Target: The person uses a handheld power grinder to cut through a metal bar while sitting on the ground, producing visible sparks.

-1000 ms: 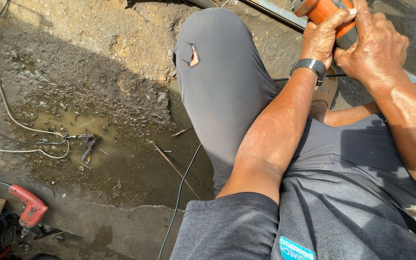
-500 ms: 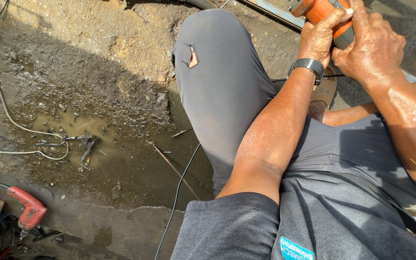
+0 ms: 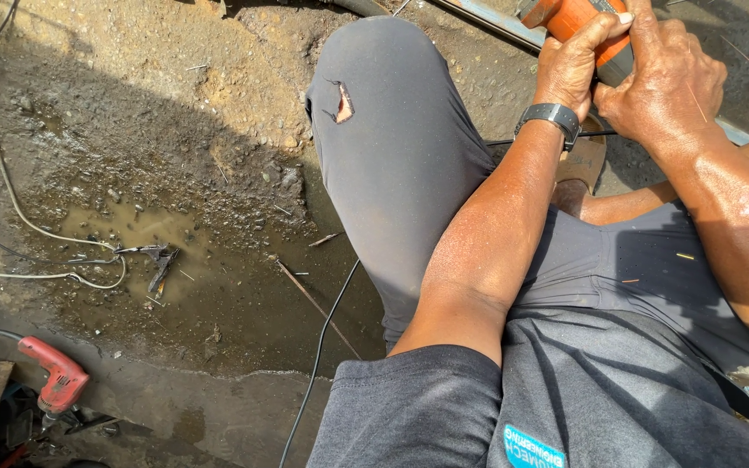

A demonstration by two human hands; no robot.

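At the far left, a red power drill is lying on the ground near the bottom edge, with pale cords trailing across the dirt above it. Just to the right, a muddy puddle is sitting in the wet, gritty ground, and a thin black cable is running down beside the person's leg. The raised knee, in grey trousers with a small tear near the top, is filling the middle of the view.

Further right, at the top edge, the left hand is wrapping around an orange power tool, its grip clenched on the tool's body; a dark wristwatch is circling that wrist. The tool is showing as a rounded orange casing with a black section beside it, mostly covered by fingers and cut off by the top edge, so its working end cannot be seen. It is being held just above a long grey metal bar that is running diagonally across the ground behind the knee.

The right hand is pressing against the same tool from the right, fingers curled over it and touching the left hand, its grip also closed on the casing.
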